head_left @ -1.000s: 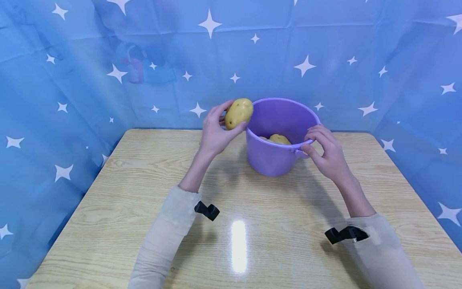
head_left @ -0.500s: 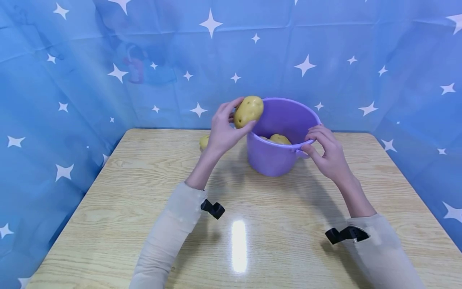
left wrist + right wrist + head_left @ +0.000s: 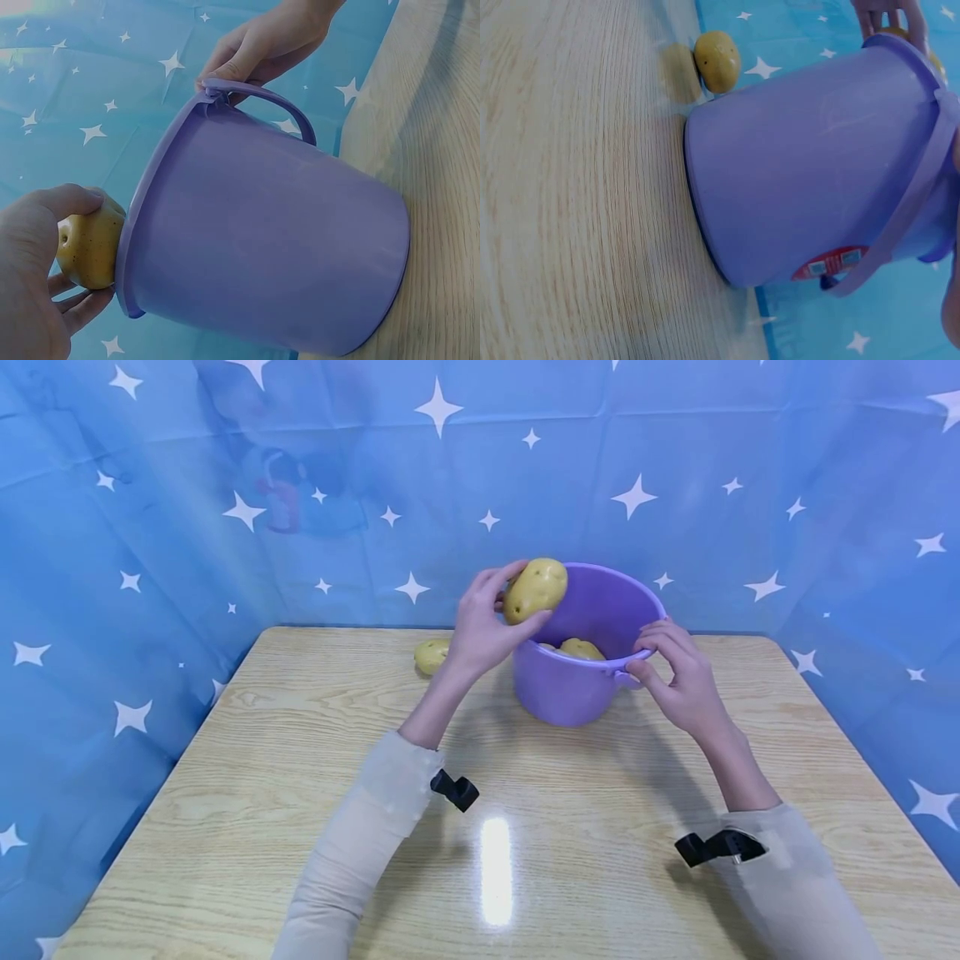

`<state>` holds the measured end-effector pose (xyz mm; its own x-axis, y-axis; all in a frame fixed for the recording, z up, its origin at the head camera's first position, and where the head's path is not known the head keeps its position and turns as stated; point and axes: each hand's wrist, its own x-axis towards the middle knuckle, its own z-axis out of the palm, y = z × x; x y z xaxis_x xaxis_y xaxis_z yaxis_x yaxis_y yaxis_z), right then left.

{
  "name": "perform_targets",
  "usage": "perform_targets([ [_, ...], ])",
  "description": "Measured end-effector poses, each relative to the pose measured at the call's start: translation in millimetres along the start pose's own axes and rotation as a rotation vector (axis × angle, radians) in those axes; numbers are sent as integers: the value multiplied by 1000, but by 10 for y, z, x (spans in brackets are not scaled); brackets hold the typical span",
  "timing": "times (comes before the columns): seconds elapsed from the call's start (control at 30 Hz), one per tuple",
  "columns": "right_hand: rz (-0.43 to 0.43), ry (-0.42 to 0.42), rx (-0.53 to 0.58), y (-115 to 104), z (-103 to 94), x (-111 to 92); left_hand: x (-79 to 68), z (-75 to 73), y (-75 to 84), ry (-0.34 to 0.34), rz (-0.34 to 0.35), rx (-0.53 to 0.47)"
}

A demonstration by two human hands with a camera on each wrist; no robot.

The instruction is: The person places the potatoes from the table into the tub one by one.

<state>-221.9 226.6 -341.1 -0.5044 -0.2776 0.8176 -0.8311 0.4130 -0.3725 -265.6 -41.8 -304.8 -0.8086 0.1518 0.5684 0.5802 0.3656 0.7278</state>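
Observation:
A yellow potato is held between the thumb and fingers of my left hand, at the left rim of a purple bucket. In the left wrist view that potato is level with the bucket's rim. My right hand pinches the rim on the bucket's right side, by the handle joint. Inside the bucket lie potatoes, partly hidden by the wall. Another potato rests on the table behind my left forearm; the right wrist view shows this potato beside the bucket's base.
The bucket stands upright on a light wooden table, near its far edge. A blue cloth with white stars hangs behind and at the sides. The bucket's handle hangs down on the right, and a red label is on the wall.
My left hand has moved right with its potato, from beside the bucket to over its left rim. The potato on the table has come into fuller view. My right hand has stayed still.

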Motion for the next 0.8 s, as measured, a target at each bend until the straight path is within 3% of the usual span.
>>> perform_targets([
  [0.8,3,4,-3,-7,2,-2,7,220,36,-105,21,-9],
])
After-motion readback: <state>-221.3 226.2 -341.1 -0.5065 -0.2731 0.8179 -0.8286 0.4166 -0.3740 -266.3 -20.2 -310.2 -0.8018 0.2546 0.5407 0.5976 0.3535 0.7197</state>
